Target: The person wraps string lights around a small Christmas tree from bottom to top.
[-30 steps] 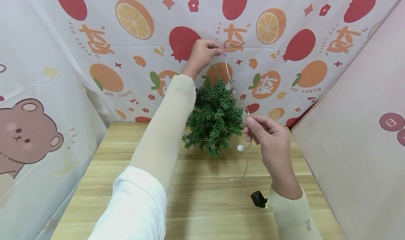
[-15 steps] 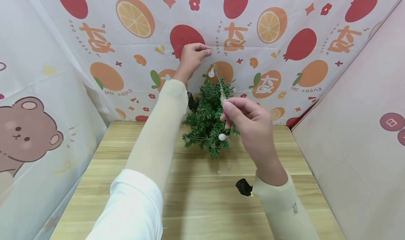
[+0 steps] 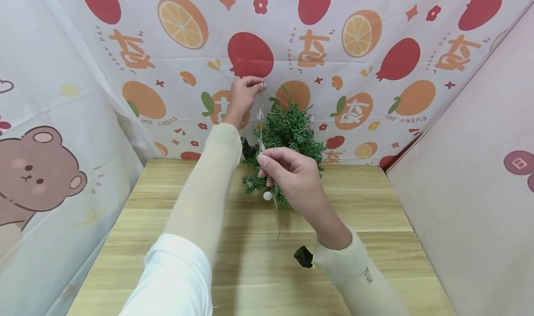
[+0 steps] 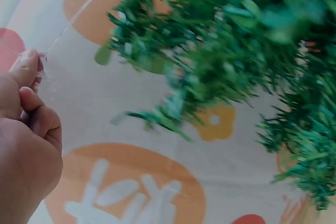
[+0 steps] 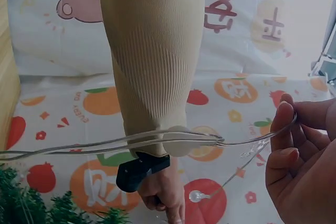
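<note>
A small green artificial tree [image 3: 292, 128] stands at the back of the table. Behind its left side, my left hand [image 3: 245, 96] pinches the thin wire of a string light between thumb and fingertips, and in the left wrist view the wire [image 4: 73, 20] runs from those fingertips towards the tree. My right hand [image 3: 295, 177], in front of the tree, pinches the string light further along. A clear bulb [image 3: 260, 114] hangs between the hands, and a white round bulb [image 3: 268, 196] dangles below the right fingers. In the right wrist view, doubled wire [image 5: 194, 138] crosses to the right fingertips.
The wooden table [image 3: 363, 269] reaches back to a fruit-print cloth [image 3: 375, 98]. Cloth panels stand at the left and right. A black wrist device [image 3: 303, 256] sticks out by the right sleeve, another [image 5: 140, 172] by the left.
My left hand has moved left and down from above the tree. The right hand has swung left across the tree's front, carrying the wire and the white bulb.
</note>
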Tool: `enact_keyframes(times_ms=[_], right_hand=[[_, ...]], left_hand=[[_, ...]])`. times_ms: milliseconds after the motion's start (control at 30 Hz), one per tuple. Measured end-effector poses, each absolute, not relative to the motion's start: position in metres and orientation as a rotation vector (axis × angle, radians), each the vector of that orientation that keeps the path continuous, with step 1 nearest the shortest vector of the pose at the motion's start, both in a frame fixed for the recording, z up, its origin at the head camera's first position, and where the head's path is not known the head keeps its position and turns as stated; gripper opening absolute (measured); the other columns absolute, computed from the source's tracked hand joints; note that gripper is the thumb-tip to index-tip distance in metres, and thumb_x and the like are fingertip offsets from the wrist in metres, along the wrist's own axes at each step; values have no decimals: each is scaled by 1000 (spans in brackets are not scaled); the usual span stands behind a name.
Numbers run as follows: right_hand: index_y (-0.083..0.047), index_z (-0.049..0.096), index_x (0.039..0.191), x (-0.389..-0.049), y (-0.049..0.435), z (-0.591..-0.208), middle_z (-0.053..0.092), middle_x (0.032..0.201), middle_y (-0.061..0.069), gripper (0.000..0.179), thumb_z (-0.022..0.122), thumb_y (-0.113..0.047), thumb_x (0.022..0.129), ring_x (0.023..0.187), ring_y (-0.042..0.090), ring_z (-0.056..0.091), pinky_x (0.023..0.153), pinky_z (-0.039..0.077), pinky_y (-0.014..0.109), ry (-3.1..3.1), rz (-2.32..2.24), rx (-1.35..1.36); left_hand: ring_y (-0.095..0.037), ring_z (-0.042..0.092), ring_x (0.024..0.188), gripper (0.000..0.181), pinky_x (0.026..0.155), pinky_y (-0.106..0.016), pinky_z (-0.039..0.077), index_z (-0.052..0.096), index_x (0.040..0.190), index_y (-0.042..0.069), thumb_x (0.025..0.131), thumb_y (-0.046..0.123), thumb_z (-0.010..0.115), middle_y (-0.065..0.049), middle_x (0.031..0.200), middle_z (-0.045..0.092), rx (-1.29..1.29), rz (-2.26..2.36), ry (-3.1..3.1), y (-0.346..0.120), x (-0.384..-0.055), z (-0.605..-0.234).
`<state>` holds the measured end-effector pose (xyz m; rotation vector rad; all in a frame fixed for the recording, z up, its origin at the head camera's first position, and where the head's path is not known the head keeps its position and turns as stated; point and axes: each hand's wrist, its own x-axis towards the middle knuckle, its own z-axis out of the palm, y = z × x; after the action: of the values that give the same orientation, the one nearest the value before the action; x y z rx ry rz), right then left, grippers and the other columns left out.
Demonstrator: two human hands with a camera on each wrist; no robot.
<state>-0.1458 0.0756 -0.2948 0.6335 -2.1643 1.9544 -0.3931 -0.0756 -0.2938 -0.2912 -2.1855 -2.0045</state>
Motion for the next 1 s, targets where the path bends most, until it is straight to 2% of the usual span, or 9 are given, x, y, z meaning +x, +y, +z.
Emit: enact_keyframes(times_ms=[233,333,467,633,833,900,1000], right_hand=[[-11,74,103,-145,72,-308,70,81,7,13,67,-21,99,69,32,63,60,55,35,-2296,1963,561],[-14,75,103,-145,70,-315,70,82,6,13,67,-23,99,72,38,63,56,51,29,-2347,1965,538],[-13,75,103,-146,69,-324,71,82,5,13,67,-23,99,72,44,62,55,49,25,-2375,1992,538],[-12,74,102,-146,69,-334,71,82,6,13,66,-23,100,71,42,62,61,54,30,-2390,2003,565],[-13,74,104,-143,71,-341,70,85,9,15,66,-25,100,72,42,63,65,58,45,-2413,2027,577],[-14,74,106,-142,71,-343,71,86,10,16,66,-27,100,72,43,63,66,58,48,-2425,2037,570],[-15,74,106,-140,72,-348,71,86,11,17,66,-28,100,73,44,63,65,58,46,-2437,2036,557]], left_hand=[[-13,62,96,22,96,-41,50,75,111,3,96,18,70,-3,102,69,-257,-2039,-2150,-79,-421,-341],[-13,62,97,20,94,-39,51,76,110,7,96,22,71,-1,102,70,-234,-1974,-2209,-81,-424,-355],[-15,62,100,21,95,-40,51,75,112,8,97,21,70,-3,106,69,-228,-1944,-2263,-85,-423,-368],[-18,62,105,23,100,-44,50,74,115,6,98,20,68,-5,110,68,-260,-1959,-2299,-92,-417,-382],[-29,62,114,25,104,-52,46,71,119,2,100,18,66,-12,116,68,-277,-2026,-2299,-99,-408,-397],[-31,62,116,25,102,-53,46,71,119,2,100,18,66,-13,117,68,-266,-2038,-2307,-99,-405,-402],[-35,61,113,25,88,-43,49,72,119,3,100,19,65,-12,117,68,-276,-2029,-2331,-99,-403,-408]])
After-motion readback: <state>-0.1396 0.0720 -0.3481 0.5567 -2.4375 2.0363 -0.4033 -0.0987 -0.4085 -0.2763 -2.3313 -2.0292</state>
